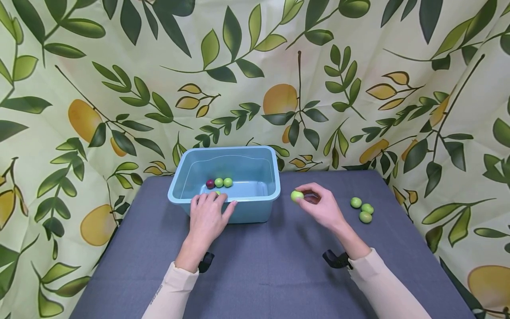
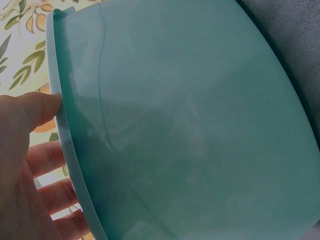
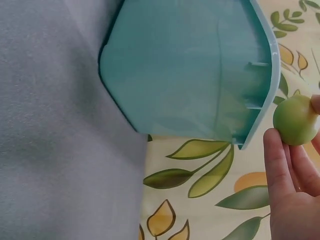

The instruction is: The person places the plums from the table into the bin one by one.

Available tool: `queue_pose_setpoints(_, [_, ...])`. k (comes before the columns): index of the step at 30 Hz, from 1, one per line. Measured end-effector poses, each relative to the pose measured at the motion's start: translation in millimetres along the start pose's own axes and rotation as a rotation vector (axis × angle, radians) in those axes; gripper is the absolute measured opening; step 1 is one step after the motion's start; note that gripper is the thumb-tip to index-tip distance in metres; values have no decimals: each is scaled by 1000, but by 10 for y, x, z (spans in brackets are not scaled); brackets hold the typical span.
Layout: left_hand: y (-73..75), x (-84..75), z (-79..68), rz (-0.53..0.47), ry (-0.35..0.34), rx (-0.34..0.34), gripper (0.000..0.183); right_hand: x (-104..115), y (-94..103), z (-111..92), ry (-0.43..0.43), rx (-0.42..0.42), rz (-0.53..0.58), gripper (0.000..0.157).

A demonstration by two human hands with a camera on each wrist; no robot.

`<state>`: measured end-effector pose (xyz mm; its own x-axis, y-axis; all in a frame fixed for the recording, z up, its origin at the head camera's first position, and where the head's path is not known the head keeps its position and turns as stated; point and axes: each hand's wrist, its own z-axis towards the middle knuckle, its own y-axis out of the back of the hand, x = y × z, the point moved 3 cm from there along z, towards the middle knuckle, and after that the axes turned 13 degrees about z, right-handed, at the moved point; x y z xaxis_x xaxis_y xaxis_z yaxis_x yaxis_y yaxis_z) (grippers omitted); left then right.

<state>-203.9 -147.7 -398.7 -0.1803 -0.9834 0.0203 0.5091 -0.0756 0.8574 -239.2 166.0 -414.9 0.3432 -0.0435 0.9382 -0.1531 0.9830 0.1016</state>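
A light blue plastic tub (image 1: 247, 214) stands on the table. My left hand (image 1: 208, 218) rests on its front rim, fingers reaching over the edge; in the left wrist view the thumb (image 2: 44, 107) touches the rim. To the right of the tub, my right hand (image 1: 324, 208) pinches a small round green fruit (image 1: 295, 195) between thumb and fingers, above the table. Inside the tub lie a dark red fruit (image 1: 210, 184) and two green fruits (image 1: 227, 182) in a row. Another green one (image 1: 218, 192) shows partly, just beyond the left fingertips.
Several loose green fruits (image 1: 365, 217) sit together on the grey-blue tablecloth (image 1: 279, 274) at the right. Behind the table hangs a leaf-patterned curtain (image 1: 247, 93). A black strap (image 1: 336, 259) shows at the right wrist.
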Motion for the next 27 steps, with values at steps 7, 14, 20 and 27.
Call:
queue_pose_setpoints(7, [3,-2,-1,-1,1,7,35,92,-54,73,21,3,1,28])
queue_pose_setpoints(14, [1,-1,-1,6,0,3,35,172,-118,155,32,14,18,28])
queue_pose_setpoints(20, [-3,2,2,8,-6,-7,34,218,-168,227,45,9,30,30])
queue_pose_setpoints(27, [-6,1,0,8,-6,-17,33,255,-223,301,68,5,49,29])
